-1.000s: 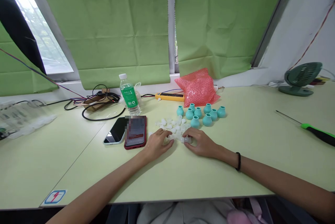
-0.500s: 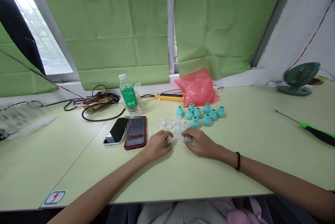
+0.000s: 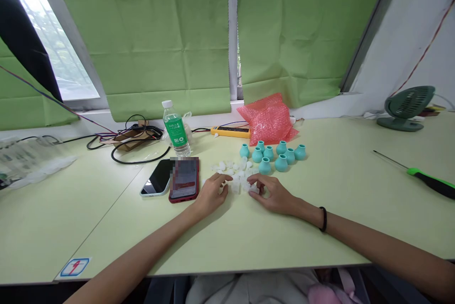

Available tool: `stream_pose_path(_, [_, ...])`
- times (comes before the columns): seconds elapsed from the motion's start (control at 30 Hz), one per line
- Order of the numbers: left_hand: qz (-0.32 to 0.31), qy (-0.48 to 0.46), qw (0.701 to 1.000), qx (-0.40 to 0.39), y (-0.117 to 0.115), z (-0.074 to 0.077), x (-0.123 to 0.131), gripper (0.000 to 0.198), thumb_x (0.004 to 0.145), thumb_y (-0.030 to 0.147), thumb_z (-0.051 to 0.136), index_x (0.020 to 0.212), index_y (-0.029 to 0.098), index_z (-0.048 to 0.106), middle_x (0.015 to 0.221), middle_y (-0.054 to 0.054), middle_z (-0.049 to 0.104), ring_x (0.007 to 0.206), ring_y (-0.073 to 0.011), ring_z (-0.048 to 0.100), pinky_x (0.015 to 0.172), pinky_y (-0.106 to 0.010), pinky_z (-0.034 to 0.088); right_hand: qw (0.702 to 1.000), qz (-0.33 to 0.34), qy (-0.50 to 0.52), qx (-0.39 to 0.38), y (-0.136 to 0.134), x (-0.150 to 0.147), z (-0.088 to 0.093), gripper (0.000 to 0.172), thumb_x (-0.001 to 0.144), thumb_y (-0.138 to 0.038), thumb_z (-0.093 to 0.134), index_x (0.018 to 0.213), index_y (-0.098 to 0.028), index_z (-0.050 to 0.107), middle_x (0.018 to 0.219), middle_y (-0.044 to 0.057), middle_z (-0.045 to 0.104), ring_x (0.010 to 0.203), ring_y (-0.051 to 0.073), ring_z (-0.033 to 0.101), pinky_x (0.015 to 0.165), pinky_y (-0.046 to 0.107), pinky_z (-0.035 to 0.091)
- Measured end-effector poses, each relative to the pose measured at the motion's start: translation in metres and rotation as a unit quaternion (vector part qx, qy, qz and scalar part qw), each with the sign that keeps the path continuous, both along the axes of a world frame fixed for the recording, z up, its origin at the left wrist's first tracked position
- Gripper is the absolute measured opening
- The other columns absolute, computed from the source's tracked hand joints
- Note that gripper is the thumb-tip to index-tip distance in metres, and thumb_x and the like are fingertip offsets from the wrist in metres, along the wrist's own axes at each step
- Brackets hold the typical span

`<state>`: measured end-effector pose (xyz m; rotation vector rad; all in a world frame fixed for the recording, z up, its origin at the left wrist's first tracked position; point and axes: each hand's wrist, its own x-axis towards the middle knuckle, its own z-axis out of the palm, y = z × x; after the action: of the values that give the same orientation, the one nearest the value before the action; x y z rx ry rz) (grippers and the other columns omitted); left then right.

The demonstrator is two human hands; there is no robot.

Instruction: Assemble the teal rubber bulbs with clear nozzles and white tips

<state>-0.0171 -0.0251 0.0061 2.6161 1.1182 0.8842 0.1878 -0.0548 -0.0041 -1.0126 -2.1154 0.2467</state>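
Observation:
Several small translucent white pieces (image 3: pixel 242 165), probably soft plastic, lie in a loose heap mid-table. At the heap's near left edge is my left hand (image 3: pixel 213 194), thumb and forefinger apart with nothing between them; a pale piece (image 3: pixel 235 186) lies just beyond its fingertips. My right hand (image 3: pixel 273 195) is on the opposite side, its thumb and fingers closed around one translucent piece (image 3: pixel 253 188), partly hidden by the fingers. Several turquoise, bulb-shaped pieces with open necks (image 3: pixel 265 165) stand behind the heap, in front of a red bubble-wrap bag (image 3: pixel 272 121).
Two phones (image 3: pixel 184 185) lie left of my left hand, with a water bottle (image 3: pixel 177 131) behind them. Black cables (image 3: pixel 122 159) and a yellow tool (image 3: pixel 230 131) lie along the wall. At right are a screwdriver (image 3: pixel 428 182) and a green fan (image 3: pixel 408 105).
My left hand has let go of a translucent piece and drawn slightly left and up. My right hand stays nearly in place, fingers closer together around its piece.

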Motion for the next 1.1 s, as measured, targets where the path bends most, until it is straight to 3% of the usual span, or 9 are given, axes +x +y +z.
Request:
stream_pose_path(0.13, [0.065, 0.087, 0.992, 0.06, -0.001, -0.001, 0.001, 0.02, 0.072, 0.021, 0.049, 0.091, 0.018, 0.058, 0.085, -0.008, 0.054, 0.085, -0.0219, 0.044, 0.067, -0.032, 0.043, 1.0, 0.026, -0.007, 0.014, 0.001, -0.001, 0.0, 0.018, 0.067, -0.017, 0.054, 0.085, -0.016, 0.052, 0.071, 0.002, 0.055, 0.055, 0.01, 0.048, 0.054, 0.023, 0.042])
stream_pose_path(0.33, [0.061, 0.136, 0.986, 0.077, 0.002, -0.008, 0.001, 0.019, 0.078, 0.021, 0.044, 0.089, 0.019, 0.059, 0.085, -0.007, 0.052, 0.085, -0.0209, 0.04, 0.07, -0.033, 0.041, 0.999, 0.052, -0.004, 0.003, -0.003, -0.003, 0.002, 0.018, 0.067, -0.016, 0.053, 0.085, -0.015, 0.055, 0.066, 0.002, 0.054, 0.056, 0.01, 0.048, 0.054, 0.023, 0.041])
stream_pose_path(0.6, [0.032, 0.074, 0.997, -0.004, 0.002, 0.002, 0.001, 0.01, 0.071, 0.015, 0.05, 0.076, 0.016, 0.059, 0.077, -0.005, 0.057, 0.082, -0.0192, 0.042, 0.068, -0.028, 0.041, 0.998, 0.058, -0.031, -0.017, -0.004, -0.004, 0.003, 0.021, 0.068, -0.023, 0.056, 0.088, -0.016, 0.057, 0.064, 0.001, 0.055, 0.056, 0.01, 0.049, 0.056, 0.023, 0.04])
stream_pose_path(0.83, [0.023, 0.004, 0.998, -0.063, 0.0, 0.009, 0.0, 0.034, 0.064, 0.005, 0.049, 0.094, 0.016, 0.058, 0.079, -0.003, 0.061, 0.079, -0.0172, 0.046, 0.063, -0.025, 0.041, 0.998, 0.044, -0.022, -0.043, -0.005, -0.003, 0.003, 0.02, 0.063, -0.02, 0.058, 0.081, -0.015, 0.054, 0.066, 0.0, 0.055, 0.056, 0.009, 0.048, 0.053, 0.021, 0.04])
stream_pose_path(0.93, [0.021, -0.01, 0.997, -0.079, 0.0, 0.009, -0.001, 0.034, 0.063, 0.006, 0.048, 0.094, 0.016, 0.059, 0.075, -0.002, 0.062, 0.073, -0.0155, 0.049, 0.062, -0.024, 0.042, 0.998, 0.047, -0.024, -0.041, -0.006, -0.003, 0.004, 0.016, 0.063, -0.02, 0.058, 0.077, -0.016, 0.054, 0.065, 0.0, 0.055, 0.055, 0.009, 0.048, 0.053, 0.021, 0.041])
stream_pose_path(1.1, [-0.013, -0.076, 0.982, -0.17, 0.006, 0.007, -0.004, 0.031, 0.067, 0.011, 0.045, 0.094, 0.014, 0.058, 0.073, -0.002, 0.064, 0.063, -0.0115, 0.055, 0.06, -0.022, 0.044, 0.997, 0.054, -0.027, -0.039, -0.007, -0.003, 0.006, 0.016, 0.066, -0.021, 0.056, 0.08, -0.015, 0.054, 0.066, 0.002, 0.056, 0.055, 0.01, 0.049, 0.053, 0.022, 0.042])
